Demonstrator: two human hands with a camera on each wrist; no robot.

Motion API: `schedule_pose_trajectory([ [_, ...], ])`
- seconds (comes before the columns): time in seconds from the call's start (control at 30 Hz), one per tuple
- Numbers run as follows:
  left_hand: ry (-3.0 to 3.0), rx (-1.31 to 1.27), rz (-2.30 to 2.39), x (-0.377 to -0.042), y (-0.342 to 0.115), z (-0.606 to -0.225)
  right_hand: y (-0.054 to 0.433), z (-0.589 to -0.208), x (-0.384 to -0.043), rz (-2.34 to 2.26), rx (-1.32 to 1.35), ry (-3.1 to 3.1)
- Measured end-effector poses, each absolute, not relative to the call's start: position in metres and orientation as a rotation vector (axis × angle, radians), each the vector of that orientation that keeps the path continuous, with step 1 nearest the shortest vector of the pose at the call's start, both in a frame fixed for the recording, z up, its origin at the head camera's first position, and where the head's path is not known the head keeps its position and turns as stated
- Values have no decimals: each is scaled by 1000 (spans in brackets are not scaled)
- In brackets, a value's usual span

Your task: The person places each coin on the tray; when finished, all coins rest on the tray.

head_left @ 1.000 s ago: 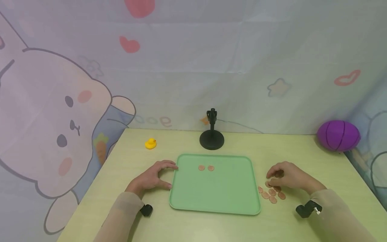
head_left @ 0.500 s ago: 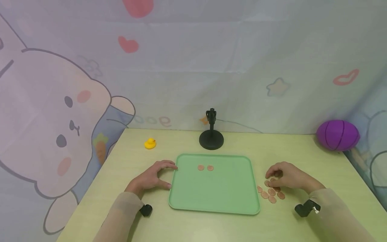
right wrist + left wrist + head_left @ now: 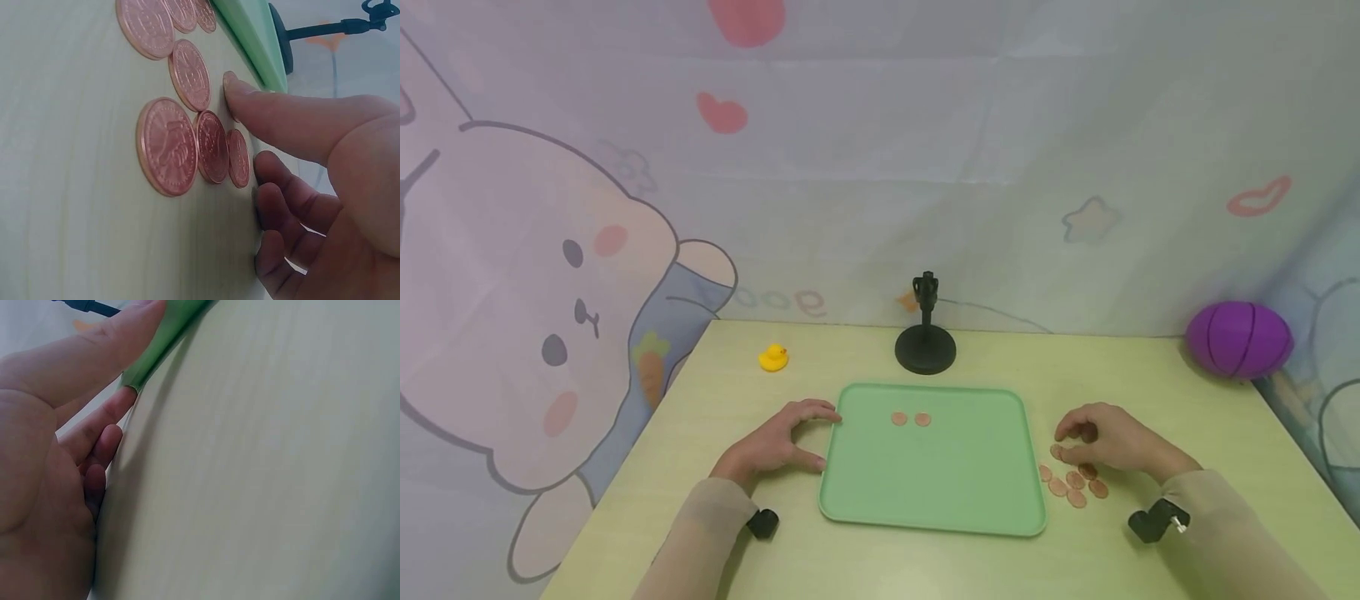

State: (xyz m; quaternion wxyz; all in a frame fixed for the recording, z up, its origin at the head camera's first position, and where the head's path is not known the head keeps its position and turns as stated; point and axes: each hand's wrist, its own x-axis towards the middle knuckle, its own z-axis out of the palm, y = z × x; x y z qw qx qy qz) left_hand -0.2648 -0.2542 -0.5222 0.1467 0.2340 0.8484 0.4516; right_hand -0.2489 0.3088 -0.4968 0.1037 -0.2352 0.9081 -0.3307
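Note:
My left hand [image 3: 778,437] touches the left edge of a green tray [image 3: 932,500], its index finger and thumb spread apart along the rim. Two copper-coloured coins lie side by side in the tray near its far edge, one of them a coin [image 3: 922,419]. Right of the tray, my right hand [image 3: 1108,437] hovers low over several loose coins [image 3: 1075,480]. In the right wrist view its thumb [image 3: 275,115] presses on a coin [image 3: 229,84] that lies on the table. The other fingers [image 3: 275,200] are loosely bent beside the coins.
A black stand [image 3: 926,348] with a round base is behind the tray. At the back left sits a yellow rubber duck [image 3: 773,358], and at the back right corner a purple ball [image 3: 1240,339]. A printed cloth [image 3: 880,167] hangs behind the table [image 3: 910,567].
My right hand has slid slightly left, toward the tray, and the coin at its thumb has shifted with it. My left hand and the tray stay in place.

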Motion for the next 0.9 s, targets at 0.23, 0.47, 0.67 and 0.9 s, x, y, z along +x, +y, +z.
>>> schedule_pose_trajectory([
  [0.23, 2430, 672, 1307, -265, -253, -522, 307, -495, -248, -984, -703, 2653],
  [0.47, 2431, 672, 1304, -265, -253, -521, 305, -493, -249, -968, -695, 2657],
  [0.67, 2440, 690, 1298, -266, -253, -521, 303, -493, -251, -946, -669, 2656],
  [0.9, 2448, 683, 1300, -265, -254, -523, 301, -496, -254, -923, -684, 2623],
])
